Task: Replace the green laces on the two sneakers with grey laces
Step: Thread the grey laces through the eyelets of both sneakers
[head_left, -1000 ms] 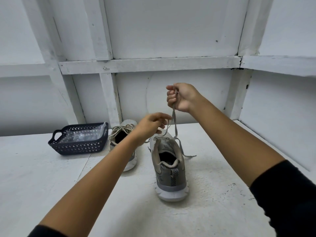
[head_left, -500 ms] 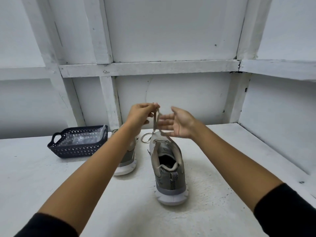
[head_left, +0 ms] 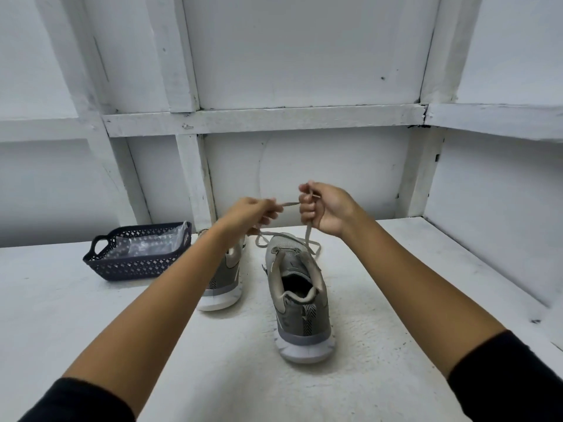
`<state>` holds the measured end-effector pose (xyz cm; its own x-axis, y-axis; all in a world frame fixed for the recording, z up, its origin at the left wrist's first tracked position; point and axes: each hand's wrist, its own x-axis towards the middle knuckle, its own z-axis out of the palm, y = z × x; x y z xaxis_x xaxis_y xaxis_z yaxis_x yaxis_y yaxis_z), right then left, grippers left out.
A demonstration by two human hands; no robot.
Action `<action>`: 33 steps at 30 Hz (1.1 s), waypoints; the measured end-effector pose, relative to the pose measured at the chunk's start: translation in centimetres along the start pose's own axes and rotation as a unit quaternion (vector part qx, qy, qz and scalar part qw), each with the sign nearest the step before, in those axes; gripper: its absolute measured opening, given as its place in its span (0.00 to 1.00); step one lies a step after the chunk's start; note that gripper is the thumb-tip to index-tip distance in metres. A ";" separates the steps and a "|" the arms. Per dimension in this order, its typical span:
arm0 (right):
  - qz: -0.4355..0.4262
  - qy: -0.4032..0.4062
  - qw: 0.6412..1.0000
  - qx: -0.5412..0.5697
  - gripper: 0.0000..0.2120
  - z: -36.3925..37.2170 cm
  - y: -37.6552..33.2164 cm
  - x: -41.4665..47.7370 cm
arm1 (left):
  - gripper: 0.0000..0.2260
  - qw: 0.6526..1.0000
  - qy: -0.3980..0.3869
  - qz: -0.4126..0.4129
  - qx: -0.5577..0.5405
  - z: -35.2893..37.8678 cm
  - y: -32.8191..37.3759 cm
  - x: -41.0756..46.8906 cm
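Observation:
Two grey sneakers with white soles stand on the white table, heels toward me. The right sneaker (head_left: pixel 300 296) is in full view; my left forearm covers much of the left sneaker (head_left: pixel 225 284). A pale grey-green lace (head_left: pixel 309 239) runs up from the right sneaker's front. My right hand (head_left: pixel 323 208) grips that lace in a fist above the shoe's toe. My left hand (head_left: pixel 253 214) pinches the lace's end, which stretches across to the right hand. A loose loop of lace (head_left: pixel 259 239) hangs below my hands.
A dark plastic basket (head_left: pixel 137 254) with clear plastic bags inside sits at the left rear of the table. White framed walls close off the back and the right side. The table edge (head_left: pixel 518 300) runs along the right wall.
My right hand went from an open palm to a fist round the lace. My left hand shifted left, drawing the lace end taut between both hands.

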<state>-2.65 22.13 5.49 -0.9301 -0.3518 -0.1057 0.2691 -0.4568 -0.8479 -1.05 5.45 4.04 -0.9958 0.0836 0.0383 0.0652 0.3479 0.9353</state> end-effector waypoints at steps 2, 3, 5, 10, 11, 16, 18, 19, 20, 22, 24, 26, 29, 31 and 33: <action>-0.024 0.016 0.998 0.048 0.15 0.6 -0.7 0.7 | 0.13 0.998 -0.066 0.018 -0.006 1.3 -0.3 -0.8; -0.031 0.021 0.997 0.062 0.16 0.8 -0.9 1.0 | 0.13 0.995 -0.090 0.030 -0.009 1.8 -0.4 -1.1; -0.039 0.030 0.995 0.085 0.16 1.0 -1.0 1.4 | 0.12 0.992 -0.118 0.055 0.003 2.3 -0.4 -1.6; -0.060 0.058 0.992 0.096 0.17 1.1 -0.8 1.6 | 0.06 0.991 -0.116 0.063 0.037 2.2 -0.8 -1.8; -0.059 0.069 0.993 0.074 0.16 0.9 -0.6 1.5 | 0.07 0.993 -0.100 0.056 -0.002 2.1 -0.9 -1.7; 0.051 0.093 0.982 -0.153 0.16 -0.5 1.9 0.1 | 0.07 0.987 0.019 0.013 -0.162 1.3 -0.6 -1.1; 0.070 0.071 0.977 -0.188 0.14 -0.6 2.8 -0.6 | 0.07 0.988 0.032 0.012 -0.151 1.1 -0.7 -0.9; 0.064 0.054 0.975 -0.204 0.13 -0.5 3.2 -0.9 | 0.07 0.989 0.034 0.012 -0.145 1.0 -0.8 -0.9; 0.052 0.037 0.972 -0.225 0.11 -0.4 3.5 -1.1 | 0.07 0.989 0.036 0.013 -0.139 1.0 -1.0 -0.8; 0.015 0.016 0.965 -0.263 0.07 -0.2 4.1 -1.3 | 0.07 0.991 0.040 0.015 -0.129 1.0 -1.1 -0.7; -0.013 0.009 0.958 -0.288 0.04 0.0 4.4 -1.2 | 0.07 0.991 0.037 0.018 -0.127 1.2 -1.0 -0.7; -0.029 0.018 0.950 -0.310 0.03 0.0 4.6 -1.0 | 0.08 0.992 0.030 0.021 -0.123 1.3 -0.9 -0.6; -0.035 0.035 0.952 -0.303 0.05 -0.1 4.6 -0.9 | 0.09 0.993 0.032 0.007 -0.113 1.4 -0.8 -0.3; -0.026 0.059 0.966 -0.252 0.07 -0.6 4.2 -0.8 | 0.08 0.991 0.050 -0.015 -0.126 1.1 -1.2 0.1; -0.013 0.109 0.979 -0.171 0.09 -1.6 3.4 -0.6 | 0.11 0.987 0.079 -0.027 -0.136 0.7 -1.9 0.4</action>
<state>-1.58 22.07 1.89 -0.9768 -0.1432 -0.1591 0.1804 -0.1504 -0.9720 -1.56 5.50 2.04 -0.9963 -0.0836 0.0196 0.0127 0.0826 0.9965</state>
